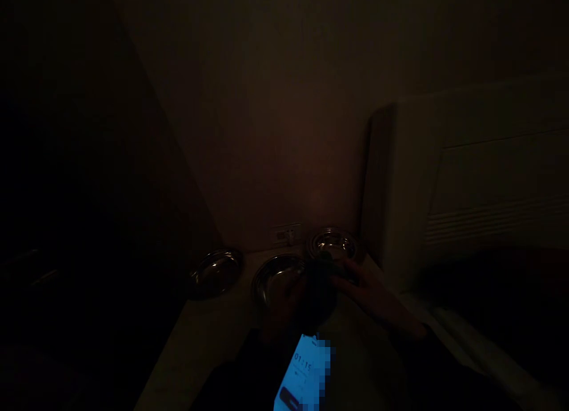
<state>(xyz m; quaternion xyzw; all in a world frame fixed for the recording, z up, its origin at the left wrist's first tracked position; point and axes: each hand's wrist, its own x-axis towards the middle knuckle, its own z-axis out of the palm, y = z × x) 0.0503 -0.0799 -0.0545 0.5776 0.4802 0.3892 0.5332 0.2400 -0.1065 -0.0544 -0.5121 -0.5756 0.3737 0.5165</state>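
In the dim head view, we can barely make out a dark bundle (319, 292) at lower centre, its shape and material lost in shadow. Our right hand (377, 298) reaches in from the lower right, its fingers (355, 283) spread and touching the bundle, though we cannot tell how firm the hold is. Our left hand (282, 307) is a murky shape beside it, its fingers unreadable. Behind them, three round steel plates (216, 273) sit on a pale counter (213, 340). A glowing phone (302, 372) is cut off by the bottom edge.
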